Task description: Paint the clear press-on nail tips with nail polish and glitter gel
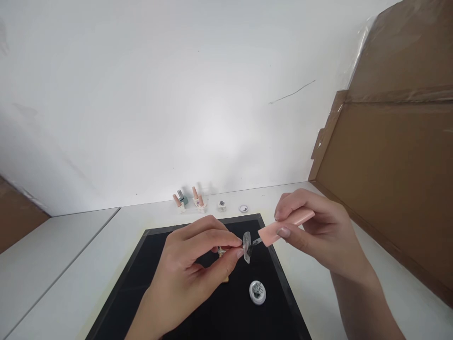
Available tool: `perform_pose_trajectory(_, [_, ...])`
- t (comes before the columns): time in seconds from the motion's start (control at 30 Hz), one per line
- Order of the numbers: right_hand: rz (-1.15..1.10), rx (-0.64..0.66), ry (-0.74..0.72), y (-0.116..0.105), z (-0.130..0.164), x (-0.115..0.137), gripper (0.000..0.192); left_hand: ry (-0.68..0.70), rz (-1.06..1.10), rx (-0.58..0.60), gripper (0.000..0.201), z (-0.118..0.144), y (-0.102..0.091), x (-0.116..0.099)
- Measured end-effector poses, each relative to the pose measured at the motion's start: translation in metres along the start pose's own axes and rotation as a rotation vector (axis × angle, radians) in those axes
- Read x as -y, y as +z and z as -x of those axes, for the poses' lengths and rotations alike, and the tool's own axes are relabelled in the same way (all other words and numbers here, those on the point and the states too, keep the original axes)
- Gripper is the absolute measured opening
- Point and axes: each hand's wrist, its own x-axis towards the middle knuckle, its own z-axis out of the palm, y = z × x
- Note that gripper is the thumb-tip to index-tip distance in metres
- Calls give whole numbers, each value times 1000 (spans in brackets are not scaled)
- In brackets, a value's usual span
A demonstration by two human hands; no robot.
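Well, both hands (193, 255) (320, 231) face a wall (159, 104), black mat (226, 316) below

Bright, diffuse light washes the white wall (212, 118) — palest near its middle — leaving a soft sheen on the pink cap (286, 227) and distant bottles (200, 203) slightly blurred.

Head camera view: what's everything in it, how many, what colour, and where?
Brush: one, pink handle, in right hand
Translucent piece: one, clear with dark patch, at left fingertips
Golden item: one, partly hidden behind left hand
Round dish: one, white, dark contents, on mat
Mat: one, black, on table
Bottles: four, three pink-capped, one grey-green, near wall
Small block: one, clear, dark top, right of bottles
Disc: one, whitish, right of block
Table: one, white
Wall: one, white, behind
Cardboard: two areas, brown, both sides
Hands: two, left and right, over mat's right half
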Motion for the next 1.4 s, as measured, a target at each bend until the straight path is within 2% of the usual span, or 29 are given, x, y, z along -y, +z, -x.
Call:
perform_pose_trajectory(0.13, [12, -10, -37, 2, 1, -1, 15, 4, 7, 8, 19, -1, 1, 1])
perform_pose_trajectory(0.33, [138, -51, -225, 5, 1, 0, 16, 15, 4, 19, 19, -4, 1, 2])
perform_pose_trajectory(0.43, [187, -58, -274, 7, -1, 3, 18, 19, -11, 21, 19, -5, 0, 1])
perform_pose_trajectory(0.83, [242, -82, -279, 9, -2, 7, 23, 26, -23, 29, 19, -6, -1, 2])
perform_pose_trajectory(1.4, [247, -102, -269, 8, 1, 4, 17, 23, 5, 61, 21, -5, -2, 0])
